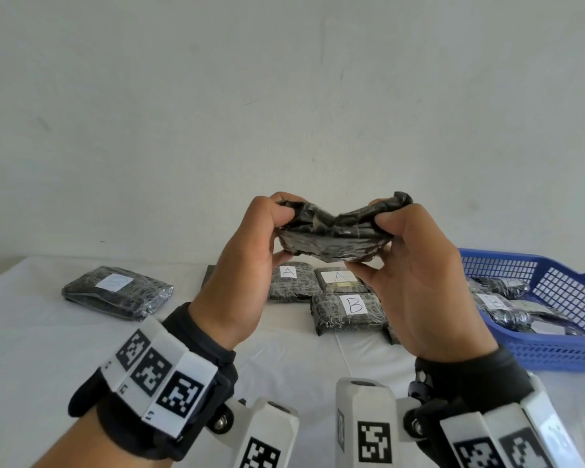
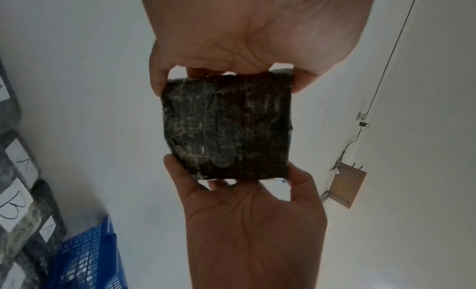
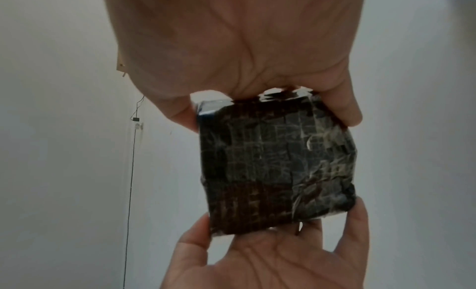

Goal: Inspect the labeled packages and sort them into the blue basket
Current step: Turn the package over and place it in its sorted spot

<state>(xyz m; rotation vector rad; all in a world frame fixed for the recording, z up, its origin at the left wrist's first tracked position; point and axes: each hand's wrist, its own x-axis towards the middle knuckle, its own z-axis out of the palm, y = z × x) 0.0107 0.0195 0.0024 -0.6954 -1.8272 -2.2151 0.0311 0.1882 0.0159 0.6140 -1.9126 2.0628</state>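
I hold a black taped package (image 1: 335, 234) up in the air over the table with both hands. My left hand (image 1: 279, 231) pinches its left end and my right hand (image 1: 382, 241) pinches its right end, thumbs on top. The package sags in the middle. The left wrist view shows its dark underside (image 2: 226, 126) between my left hand (image 2: 229, 73) and right hand (image 2: 231, 183); no label shows. The right wrist view shows the same package (image 3: 275, 165). The blue basket (image 1: 554, 352) stands at the right with several packages in it.
On the white table (image 1: 65, 349) below my hands lie two packages marked A (image 1: 291, 280) (image 1: 340, 280) and one marked B (image 1: 350, 310). Another package (image 1: 115, 292) lies apart at the left. A plain wall stands behind the table.
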